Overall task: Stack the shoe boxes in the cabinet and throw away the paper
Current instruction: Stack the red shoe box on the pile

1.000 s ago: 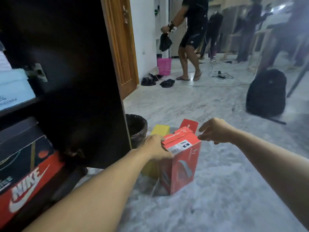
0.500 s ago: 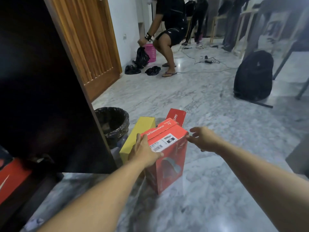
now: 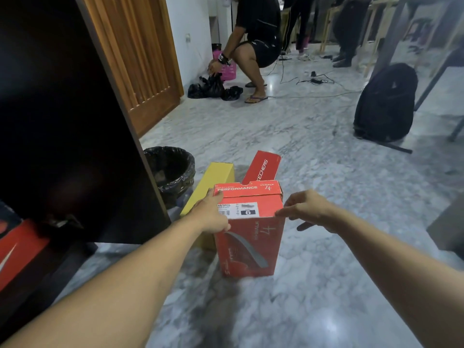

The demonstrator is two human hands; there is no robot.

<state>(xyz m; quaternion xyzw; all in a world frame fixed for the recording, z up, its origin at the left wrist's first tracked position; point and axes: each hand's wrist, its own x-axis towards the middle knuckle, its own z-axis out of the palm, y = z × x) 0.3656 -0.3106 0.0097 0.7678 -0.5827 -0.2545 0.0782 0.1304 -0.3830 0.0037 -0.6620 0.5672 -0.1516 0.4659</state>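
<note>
Shoe boxes remain on the floor: the red box gripped at its top by left hand and right hand, yellow box behind, cabinet partly stacked

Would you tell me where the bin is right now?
The bin stands on the floor left of centre, beside the dark cabinet door, just behind the yellow box.

Views: one only, worn on the person's head.
Facing: forward and down over both bare forearms onto the grey marble floor.
Nearness: close above the upright red cardboard shoe box; the black fabric backpack lies well beyond.
Left edge: the dark wooden cabinet door stands near the lens.
Lens: wide-angle, straight edges bowed.
Shared: nothing.
</note>
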